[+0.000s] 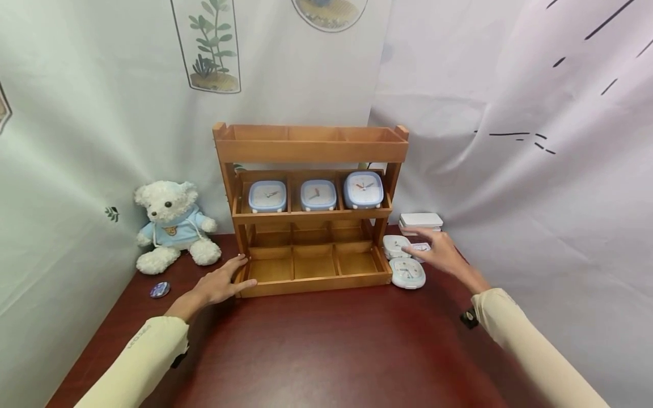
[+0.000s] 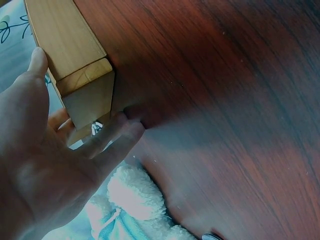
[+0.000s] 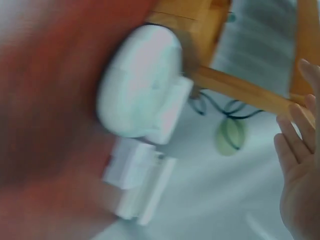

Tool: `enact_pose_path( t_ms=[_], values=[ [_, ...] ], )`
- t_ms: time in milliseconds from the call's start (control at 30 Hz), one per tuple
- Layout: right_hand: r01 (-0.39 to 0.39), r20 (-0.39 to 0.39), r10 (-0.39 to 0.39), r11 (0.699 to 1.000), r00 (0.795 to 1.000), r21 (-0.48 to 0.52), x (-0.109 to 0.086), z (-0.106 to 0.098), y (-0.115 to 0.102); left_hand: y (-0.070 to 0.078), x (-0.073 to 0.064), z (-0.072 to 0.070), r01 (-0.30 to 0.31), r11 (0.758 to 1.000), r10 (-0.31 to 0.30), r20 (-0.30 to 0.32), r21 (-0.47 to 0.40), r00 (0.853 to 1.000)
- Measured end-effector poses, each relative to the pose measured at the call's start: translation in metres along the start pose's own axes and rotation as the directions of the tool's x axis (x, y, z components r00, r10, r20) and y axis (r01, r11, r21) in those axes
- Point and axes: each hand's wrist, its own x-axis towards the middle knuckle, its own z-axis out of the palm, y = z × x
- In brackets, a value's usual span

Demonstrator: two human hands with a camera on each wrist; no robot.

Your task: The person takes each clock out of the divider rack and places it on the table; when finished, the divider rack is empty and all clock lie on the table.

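Observation:
My left hand (image 1: pixel 218 281) is at the lower left front corner of a wooden three-tier shelf (image 1: pixel 311 152), fingers extended and spread. In the left wrist view its thumb lies along the shelf's edge (image 2: pixel 85 75). My right hand (image 1: pixel 440 253) hovers in the air beside the shelf's right end, fingers loosely extended, holding nothing. Close by it are a white alarm clock (image 1: pixel 397 246) and a light blue-and-white alarm clock (image 1: pixel 407 273) on the table. Three blue-rimmed alarm clocks (image 1: pixel 267 196) stand on the middle tier, one per compartment.
A white teddy bear (image 1: pixel 173 226) in a blue hoodie sits left of the shelf, with a small round tin (image 1: pixel 160 290) before it. White boxes (image 1: pixel 421 220) are stacked at the back right. Light fabric (image 1: pixel 535 187) surrounds the dark red table (image 1: pixel 331 345).

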Motion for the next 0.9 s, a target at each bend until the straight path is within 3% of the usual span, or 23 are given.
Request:
enact_pose_path(
  t_ms=[133, 267, 467, 667, 900],
  values=[
    [0.037, -0.076, -0.037, 0.999, 0.996, -0.002, 0.027, -0.014, -0.010, 0.001, 0.000, -0.001, -0.004, 1.000, 0.004, 0.003, -0.008, 1.000],
    [0.092, -0.103, -0.089, 0.995, 0.991, 0.025, 0.054, -0.022, -0.020, 0.000, 0.000, -0.002, 0.000, 1.000, 0.000, 0.005, -0.005, 1.000],
    [0.158, -0.077, -0.157, 0.987, 0.985, 0.005, 0.090, -0.026, -0.035, -0.001, 0.004, -0.002, 0.006, 1.000, -0.006, 0.009, -0.008, 1.000],
    [0.124, -0.005, -0.124, 0.992, 0.992, -0.004, 0.114, -0.022, -0.045, -0.001, 0.003, -0.002, 0.006, 1.000, -0.006, 0.003, -0.007, 1.000],
    [0.128, -0.005, -0.128, 0.992, 0.992, -0.008, 0.130, -0.012, -0.048, -0.002, 0.003, -0.001, 0.016, 1.000, -0.015, 0.009, -0.011, 1.000]
  ],
)
